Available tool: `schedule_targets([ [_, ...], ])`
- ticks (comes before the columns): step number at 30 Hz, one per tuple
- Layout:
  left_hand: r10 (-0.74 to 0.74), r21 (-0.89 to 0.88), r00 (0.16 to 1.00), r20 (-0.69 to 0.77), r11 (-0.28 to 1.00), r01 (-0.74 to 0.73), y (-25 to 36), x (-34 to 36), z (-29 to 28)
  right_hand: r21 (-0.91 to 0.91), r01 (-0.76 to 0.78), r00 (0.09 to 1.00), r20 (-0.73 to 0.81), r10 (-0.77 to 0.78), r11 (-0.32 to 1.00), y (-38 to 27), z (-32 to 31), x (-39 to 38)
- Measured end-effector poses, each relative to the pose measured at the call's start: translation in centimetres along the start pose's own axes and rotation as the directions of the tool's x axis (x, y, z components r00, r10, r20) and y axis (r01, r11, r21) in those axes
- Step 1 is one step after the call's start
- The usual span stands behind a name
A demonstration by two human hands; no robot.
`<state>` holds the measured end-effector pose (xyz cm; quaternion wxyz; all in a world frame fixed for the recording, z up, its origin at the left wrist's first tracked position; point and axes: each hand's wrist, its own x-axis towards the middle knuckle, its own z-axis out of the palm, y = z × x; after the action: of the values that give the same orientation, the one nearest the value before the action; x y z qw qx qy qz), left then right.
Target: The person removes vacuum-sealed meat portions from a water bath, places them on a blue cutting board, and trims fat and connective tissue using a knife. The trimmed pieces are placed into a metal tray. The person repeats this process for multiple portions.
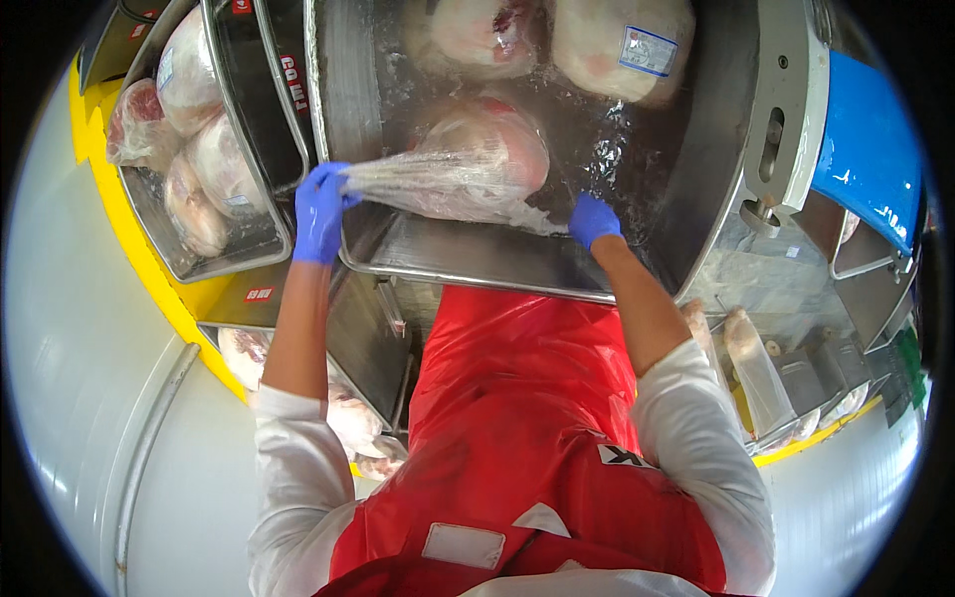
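A piece of meat [512, 144] in a clear plastic bag [418, 177] lies in a steel tub [477, 269] holding some water. My left hand [320, 211], in a blue glove, is closed on the gathered end of the bag at the tub's left rim, and the film stretches taut from it to the meat. Inside the tub at the right, my gloved right hand [595, 220] is closed on the bag's other edge. Its fingertips are partly hidden. Two more bagged pieces of meat, one pale [487, 35] and one labelled [607, 45], sit at the tub's far side.
At the left, a steel bin [279, 244] holds several bagged meat pieces [194, 169], with another bin of meat [348, 413] below it. A yellow frame [149, 264] runs behind them. To the right are a metal bracket [771, 149], a blue panel [865, 149] and more bins.
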<state>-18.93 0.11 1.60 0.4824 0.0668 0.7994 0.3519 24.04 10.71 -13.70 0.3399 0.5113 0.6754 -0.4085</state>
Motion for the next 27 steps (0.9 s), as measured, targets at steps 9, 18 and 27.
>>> schedule_targets([
  [9,0.655,0.674,0.587,0.475,0.157,-0.721,1.6,-0.5,6.8,0.251,0.147,0.988,-0.085,-0.129,0.957,-3.3,-3.3,-9.3],
  [18,0.363,0.314,0.608,0.706,0.609,-0.728,-6.5,-6.2,21.7,0.550,0.318,0.942,-0.275,-0.192,0.772,-10.0,-8.1,-12.8],
  [27,0.420,0.245,0.537,0.731,0.574,-0.782,-5.5,-12.9,19.7,-0.294,0.712,0.563,-0.305,-0.768,0.638,0.2,-8.1,-2.0],
])
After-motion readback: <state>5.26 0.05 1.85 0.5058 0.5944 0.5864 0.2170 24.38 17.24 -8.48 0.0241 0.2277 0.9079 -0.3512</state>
